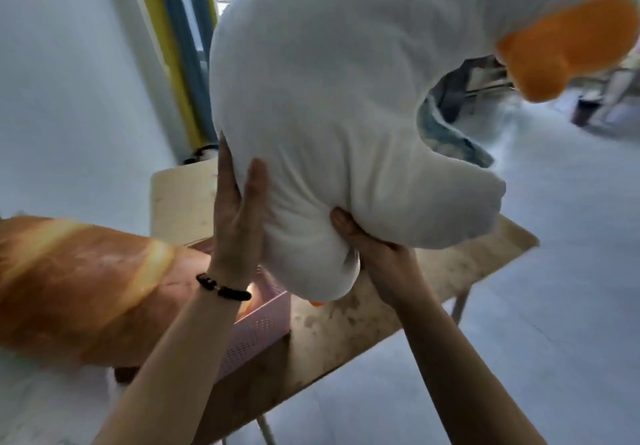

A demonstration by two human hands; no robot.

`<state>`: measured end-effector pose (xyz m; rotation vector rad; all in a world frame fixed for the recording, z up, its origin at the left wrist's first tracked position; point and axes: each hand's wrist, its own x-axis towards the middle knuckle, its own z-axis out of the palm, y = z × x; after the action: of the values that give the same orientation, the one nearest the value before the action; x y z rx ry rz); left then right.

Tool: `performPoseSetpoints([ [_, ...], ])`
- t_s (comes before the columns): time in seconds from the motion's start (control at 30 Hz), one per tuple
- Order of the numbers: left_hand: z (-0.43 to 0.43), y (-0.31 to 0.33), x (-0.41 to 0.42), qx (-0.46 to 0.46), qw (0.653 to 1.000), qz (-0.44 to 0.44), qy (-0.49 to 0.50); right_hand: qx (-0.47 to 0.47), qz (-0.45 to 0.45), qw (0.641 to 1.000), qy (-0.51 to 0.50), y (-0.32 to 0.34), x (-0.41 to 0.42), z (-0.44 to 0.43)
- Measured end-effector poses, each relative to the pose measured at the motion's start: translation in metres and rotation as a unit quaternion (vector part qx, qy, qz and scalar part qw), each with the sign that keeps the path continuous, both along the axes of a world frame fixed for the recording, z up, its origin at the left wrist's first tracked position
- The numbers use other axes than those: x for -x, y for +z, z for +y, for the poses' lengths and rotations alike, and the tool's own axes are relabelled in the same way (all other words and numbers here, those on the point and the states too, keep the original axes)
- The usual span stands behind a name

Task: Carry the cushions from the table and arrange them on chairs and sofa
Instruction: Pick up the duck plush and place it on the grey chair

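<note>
While a bread-shaped cushion [79, 281] lies over a pink perforated basket [256, 333] at the left of the stained wooden bench [363, 333], the big white plush cushion [329, 98] with an orange lobe [568, 46] hangs above the bench, hiding most of the room. The left hand [239, 216], black bead bracelet [223, 287] at its wrist, presses flat with straight fingers [258, 181] against the cushion's left side; the right hand [374, 250] grips its lower bulge from beneath, thumb dug into the fabric, both forearms raised.
</note>
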<state>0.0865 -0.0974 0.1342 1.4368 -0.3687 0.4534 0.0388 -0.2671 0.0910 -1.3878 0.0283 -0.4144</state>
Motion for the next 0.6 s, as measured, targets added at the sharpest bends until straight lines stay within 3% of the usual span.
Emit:
performPoseSetpoints([
  [0.17, -0.108, -0.011, 0.025, 0.003, 0.987, 0.006, -0.162, 0.006, -0.020, 0.982, -0.188, 0.000, 0.085, -0.074],
  [0.33, -0.238, -0.018, 0.098, -0.038, 0.957, 0.011, -0.287, -0.049, -0.078, 0.950, -0.297, -0.007, 0.200, -0.161],
  [0.47, -0.334, -0.032, 0.172, -0.014, 0.905, 0.097, -0.414, -0.069, -0.105, 0.924, -0.362, -0.028, 0.288, -0.232],
  [0.6, -0.437, -0.055, 0.239, -0.058, 0.862, 0.110, -0.492, -0.077, -0.073, 0.911, -0.398, -0.044, 0.364, -0.307],
])
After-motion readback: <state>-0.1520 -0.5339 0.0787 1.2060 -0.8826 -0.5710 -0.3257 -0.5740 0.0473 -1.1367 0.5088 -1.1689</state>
